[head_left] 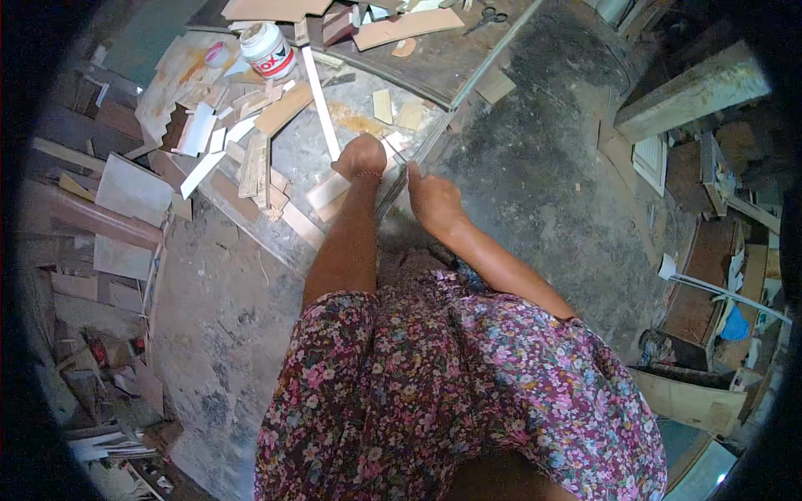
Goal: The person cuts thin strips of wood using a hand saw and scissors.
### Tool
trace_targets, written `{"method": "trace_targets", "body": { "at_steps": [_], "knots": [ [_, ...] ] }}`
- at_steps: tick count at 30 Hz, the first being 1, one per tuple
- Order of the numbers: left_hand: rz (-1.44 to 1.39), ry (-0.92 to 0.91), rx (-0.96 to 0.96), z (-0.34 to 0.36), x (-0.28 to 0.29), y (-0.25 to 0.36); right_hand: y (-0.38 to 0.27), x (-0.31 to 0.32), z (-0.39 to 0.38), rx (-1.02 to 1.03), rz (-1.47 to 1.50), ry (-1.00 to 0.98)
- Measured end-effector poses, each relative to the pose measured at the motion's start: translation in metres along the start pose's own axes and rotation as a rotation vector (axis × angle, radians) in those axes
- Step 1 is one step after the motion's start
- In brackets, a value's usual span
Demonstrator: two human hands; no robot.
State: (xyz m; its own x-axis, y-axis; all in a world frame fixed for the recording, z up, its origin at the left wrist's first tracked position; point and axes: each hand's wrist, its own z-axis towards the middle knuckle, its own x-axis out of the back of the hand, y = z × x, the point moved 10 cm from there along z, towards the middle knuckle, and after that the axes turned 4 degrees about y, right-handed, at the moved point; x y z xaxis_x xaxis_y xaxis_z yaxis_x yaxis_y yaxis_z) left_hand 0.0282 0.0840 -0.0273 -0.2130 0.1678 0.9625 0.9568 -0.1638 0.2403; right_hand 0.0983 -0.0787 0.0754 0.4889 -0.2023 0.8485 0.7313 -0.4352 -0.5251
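Both hands at table edge, fingers bent, grip unclear

Nearest you, your flowery garment [451, 359] fills the lower middle, w/ both forearms reaching up past it. Your R hand [437, 200] is at the table's edge, knuckles up, fingers bent in close together; can't tell if they're clamped on anything. Your L hand [362, 157] is just beside it, over the tabletop, fingers curled down & mostly hidden by the back of the hand, so can't tell if they grip or only press. A bracelet [366, 174] circles that wrist. B/w the hands there's a thin dark line, too small to make out.

The pale wood pc [322, 194] lies flat on the table, partly under your L hand & wrist. A long white strip [319, 100] runs from near that hand toward the far side.

Further on, the table [355, 88] carries lots of scrap: a brown board [285, 108] to the left, a small pale block [382, 106] beyond your L hand. Past those, a white tub [267, 52] w/ red marking stands far left, a pink round item [217, 55] near it. Scissors [487, 18] lie at the far end.

Off to the R, beyond the stained floor [535, 184], a thick wood beam [693, 93] slants up near a white slatted panel [649, 164].
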Motion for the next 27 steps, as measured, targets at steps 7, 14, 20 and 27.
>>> {"method": "trace_targets", "body": {
  "at_steps": [7, 14, 20, 27],
  "knots": [
    [-0.023, 0.031, 0.013, 0.000, -0.003, -0.001, -0.008, -0.016, 0.013, 0.061, -0.048, -0.014],
    [-0.024, 0.005, -0.001, -0.004, 0.003, 0.010, -0.004, -0.014, 0.012, 0.130, -0.128, 0.095],
    [0.005, 0.126, -0.124, 0.007, -0.007, 0.000, -0.009, -0.020, 0.016, 0.177, -0.080, 0.078],
    [0.042, 0.113, -0.127, -0.010, 0.004, 0.011, -0.015, -0.023, 0.013, 0.164, -0.144, 0.053]
  ]
}}
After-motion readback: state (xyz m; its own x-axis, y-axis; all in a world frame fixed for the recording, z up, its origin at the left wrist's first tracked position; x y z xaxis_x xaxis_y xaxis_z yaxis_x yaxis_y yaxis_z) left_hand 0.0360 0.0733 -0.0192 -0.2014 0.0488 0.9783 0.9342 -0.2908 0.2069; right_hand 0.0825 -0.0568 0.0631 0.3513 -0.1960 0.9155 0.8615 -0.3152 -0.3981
